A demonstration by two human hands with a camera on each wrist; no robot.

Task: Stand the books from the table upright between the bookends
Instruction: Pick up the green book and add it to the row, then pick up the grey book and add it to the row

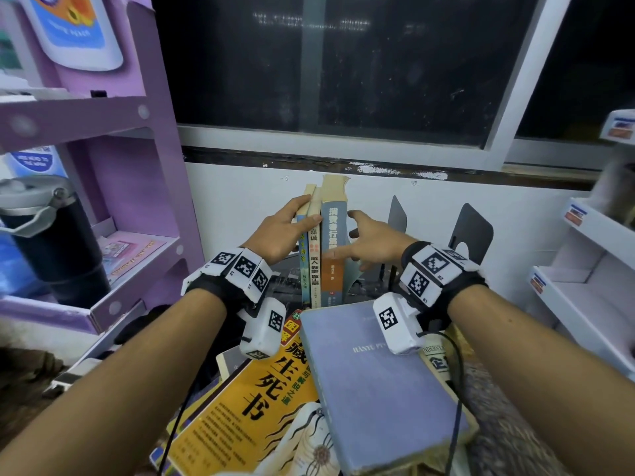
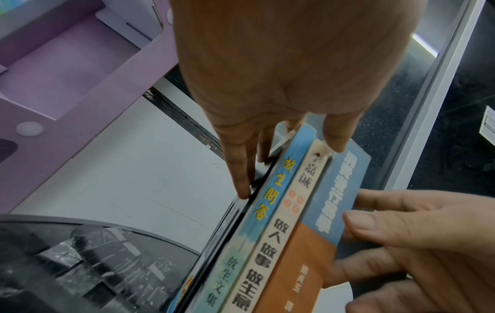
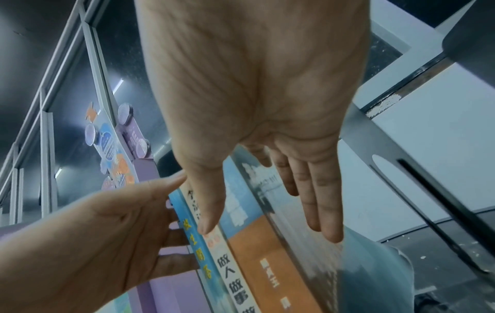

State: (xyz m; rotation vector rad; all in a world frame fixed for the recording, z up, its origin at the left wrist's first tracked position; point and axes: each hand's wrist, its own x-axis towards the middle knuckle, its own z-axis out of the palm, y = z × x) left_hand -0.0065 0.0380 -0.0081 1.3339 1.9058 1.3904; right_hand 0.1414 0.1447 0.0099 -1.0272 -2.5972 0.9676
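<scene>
The grey-blue book (image 1: 381, 383) lies flat, likely next, while the left hand (image 1: 278, 235) and right hand (image 1: 372, 240), fingers straight, press three upright books (image 1: 323, 249) together, gripping nothing.

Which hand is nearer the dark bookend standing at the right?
Right. The right hand lies against the upright books' right side, with the dark bookend just beyond its wrist; the left hand holds the books' far left side.

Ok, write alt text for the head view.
Two hands, left hand and right hand, steady three upright books against a white wall, dark bookends to their right. More books lie flat in a pile nearer the camera.
</scene>
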